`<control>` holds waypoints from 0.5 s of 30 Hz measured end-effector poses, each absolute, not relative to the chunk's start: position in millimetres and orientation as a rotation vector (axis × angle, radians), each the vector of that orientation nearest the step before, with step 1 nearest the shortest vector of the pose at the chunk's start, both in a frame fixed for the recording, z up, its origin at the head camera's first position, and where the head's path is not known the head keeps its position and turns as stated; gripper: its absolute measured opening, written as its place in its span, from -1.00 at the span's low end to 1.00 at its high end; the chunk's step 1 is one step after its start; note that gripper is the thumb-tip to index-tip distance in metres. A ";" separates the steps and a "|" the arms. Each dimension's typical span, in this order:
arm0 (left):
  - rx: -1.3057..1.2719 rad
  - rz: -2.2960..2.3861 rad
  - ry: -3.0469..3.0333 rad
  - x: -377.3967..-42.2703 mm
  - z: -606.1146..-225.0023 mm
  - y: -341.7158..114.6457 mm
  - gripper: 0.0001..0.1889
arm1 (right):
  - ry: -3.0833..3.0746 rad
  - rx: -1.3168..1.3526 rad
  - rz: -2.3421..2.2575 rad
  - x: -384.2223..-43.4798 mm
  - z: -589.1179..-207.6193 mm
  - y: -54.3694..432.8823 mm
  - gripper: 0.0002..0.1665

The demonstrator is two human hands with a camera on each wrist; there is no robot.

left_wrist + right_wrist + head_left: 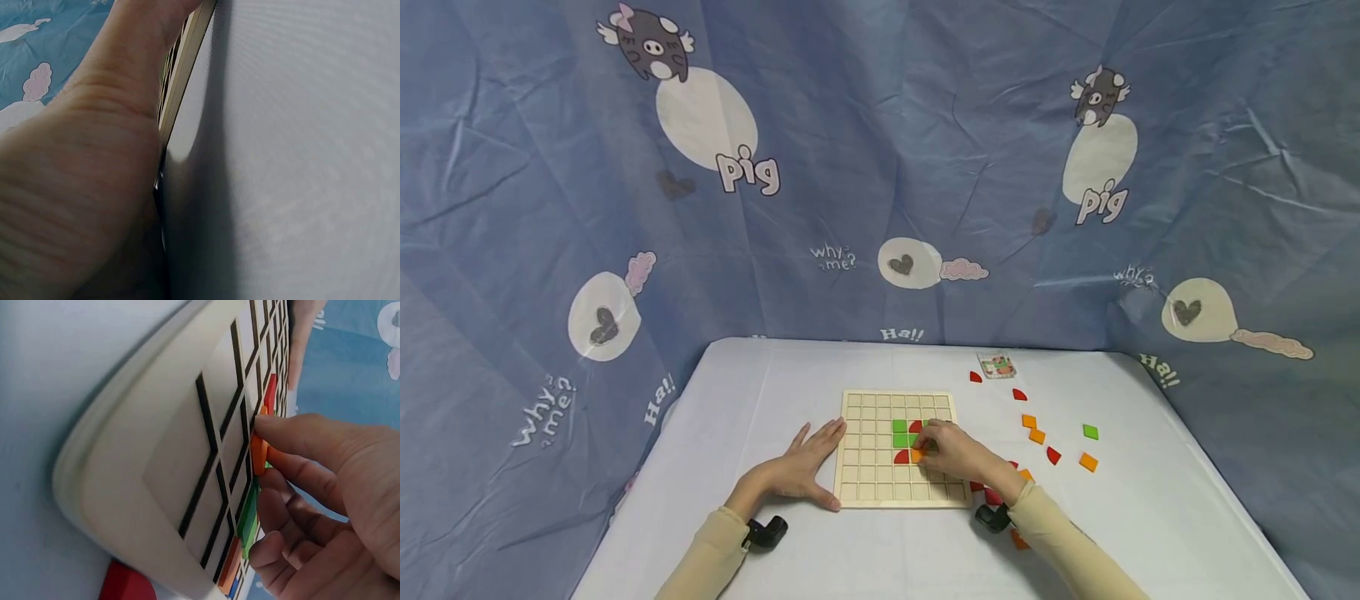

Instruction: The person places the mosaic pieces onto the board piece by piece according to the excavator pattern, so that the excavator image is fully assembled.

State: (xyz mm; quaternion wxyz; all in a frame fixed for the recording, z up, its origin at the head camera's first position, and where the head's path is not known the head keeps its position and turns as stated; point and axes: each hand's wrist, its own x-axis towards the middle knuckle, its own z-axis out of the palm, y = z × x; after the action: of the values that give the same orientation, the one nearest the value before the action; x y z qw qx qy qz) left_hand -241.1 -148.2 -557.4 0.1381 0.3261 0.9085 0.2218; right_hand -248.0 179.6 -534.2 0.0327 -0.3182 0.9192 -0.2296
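Note:
A wooden grid board (pixel 865 492) lies on the white table. Spread and mostly straight, my left hand (pixel 797 467) rests at its left side, fingertips and thumb right at the edge. Over the right half of the board, my right hand (pixel 955 450) pinches an orange square tile (pixel 259 453) between thumb and finger, low at one of the grid cells. Green square tiles (pixel 900 433) and a red quarter-circle tile (pixel 902 457) sit in cells beside it. Part of the tile group is hidden under the right hand.
Loose orange tiles (pixel 1088 462), red quarter-circles (pixel 1019 394) and a green tile (pixel 1091 432) are scattered right of the board, some partly behind the right forearm. A small patterned card (pixel 997 367) lies at the back. A blue printed cloth (pixel 850 183) hangs around the table.

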 end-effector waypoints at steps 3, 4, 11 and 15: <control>0.939 0.649 2.625 -241.3 -556.2 -147.6 0.40 | 2.817 -0.995 -0.735 -249.7 -535.4 179.1 -0.80; 0.938 0.650 2.624 -241.4 -556.0 -147.4 0.40 | 2.813 -0.995 -0.743 -250.1 -535.7 178.9 -0.80; 0.938 0.634 2.629 -241.2 -557.4 -147.2 0.41 | 2.801 -0.951 -0.754 -248.9 -534.3 178.2 -0.80; 0.946 0.634 2.635 -241.3 -558.2 -147.5 0.39 | 2.796 -0.912 -0.763 -248.5 -532.6 179.2 -0.77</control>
State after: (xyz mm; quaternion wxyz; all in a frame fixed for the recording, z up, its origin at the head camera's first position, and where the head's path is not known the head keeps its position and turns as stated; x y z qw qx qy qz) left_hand -241.3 -147.5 -558.2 0.1350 0.3266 0.9095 0.2189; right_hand -248.5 179.2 -532.6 0.0516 -0.2999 0.9189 -0.2509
